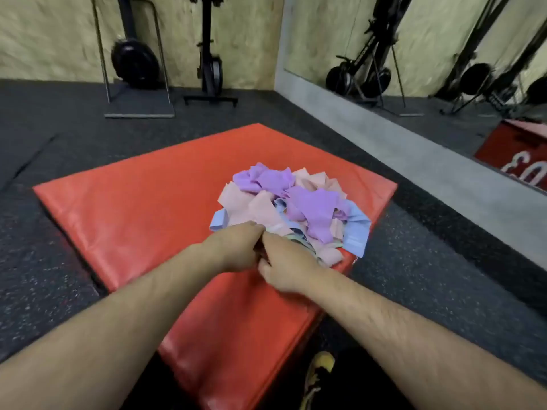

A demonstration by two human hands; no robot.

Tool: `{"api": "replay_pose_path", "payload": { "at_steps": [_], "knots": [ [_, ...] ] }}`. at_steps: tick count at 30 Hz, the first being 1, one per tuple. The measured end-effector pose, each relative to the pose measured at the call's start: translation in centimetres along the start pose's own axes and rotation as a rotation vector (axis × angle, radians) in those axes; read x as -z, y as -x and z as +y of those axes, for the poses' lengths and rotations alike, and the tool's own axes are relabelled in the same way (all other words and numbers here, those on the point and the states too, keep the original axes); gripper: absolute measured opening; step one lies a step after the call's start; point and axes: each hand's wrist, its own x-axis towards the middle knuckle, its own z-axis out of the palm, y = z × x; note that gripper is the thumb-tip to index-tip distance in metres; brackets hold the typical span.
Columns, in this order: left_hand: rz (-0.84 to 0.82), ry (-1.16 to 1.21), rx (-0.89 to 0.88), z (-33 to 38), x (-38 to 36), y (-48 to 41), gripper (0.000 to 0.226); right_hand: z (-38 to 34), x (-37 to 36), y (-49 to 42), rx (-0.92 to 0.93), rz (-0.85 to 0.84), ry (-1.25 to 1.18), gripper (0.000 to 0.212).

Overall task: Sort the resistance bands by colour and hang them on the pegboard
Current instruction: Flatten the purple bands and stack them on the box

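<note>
1. At the far left, a black weight plate (pixel 134 63) stands in a metal frame by the wall, on the dark rubber floor (pixel 44 261).
2. Right of it, an upright black machine (pixel 210 63) stands at the same wall.
3. A red padded box (pixel 133 208) fills the middle, one corner pointing away.
4. The left hand (pixel 236 247) sits at the near edge of the heap, its fingers curled and pinching pink material there.
5. The pile of resistance bands (pixel 296 202) lies tangled on the box's right part: purple on top, pink beneath, light blue at both sides.
6. The right hand (pixel 287 267) touches the left one, its fingers curled down into the pile's near edge. Which band it grips is too blurred to tell.
7. A yellow shoe (pixel 321 368) shows below the box.
8. A mirror (pixel 444 84) runs along the right wall.
</note>
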Motion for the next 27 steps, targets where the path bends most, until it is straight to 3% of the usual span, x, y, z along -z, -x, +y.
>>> {"api": "replay_pose_path", "payload": {
  "at_steps": [2,5,7,12,14,18,22,27],
  "knots": [
    [0.076,0.039,-0.017,0.2,0.2,-0.2,0.011,0.3,1.9,0.3,0.039,-0.007,0.078,0.026],
    [0.063,0.011,-0.024,0.6,0.2,-1.3,0.016,1.7,4.1,-0.4,0.133,-0.077,0.216,0.019],
    [0.067,-0.035,-0.038,0.9,0.4,-2.8,0.017,3.4,4.5,-1.4,0.135,-0.026,0.209,0.007],
    [0.137,-0.009,-0.094,0.1,0.3,-5.9,0.020,8.8,4.1,-3.4,-0.136,0.064,-0.053,0.021],
    [0.187,0.041,-0.102,0.1,0.3,-7.0,0.024,10.7,4.2,-4.2,-0.231,0.110,-0.039,0.031],
    [0.224,0.061,-0.085,0.5,-0.2,-8.8,0.040,12.8,3.1,-5.6,-0.397,-0.017,0.077,0.061],
    [0.291,0.064,-0.085,0.6,-2.2,-8.8,0.017,13.1,2.5,-6.4,-0.440,-0.057,0.033,0.050],
    [0.282,0.056,-0.100,0.2,-1.6,-8.7,0.042,13.7,3.0,-6.2,-0.455,-0.009,-0.124,0.043]
  ]
}}
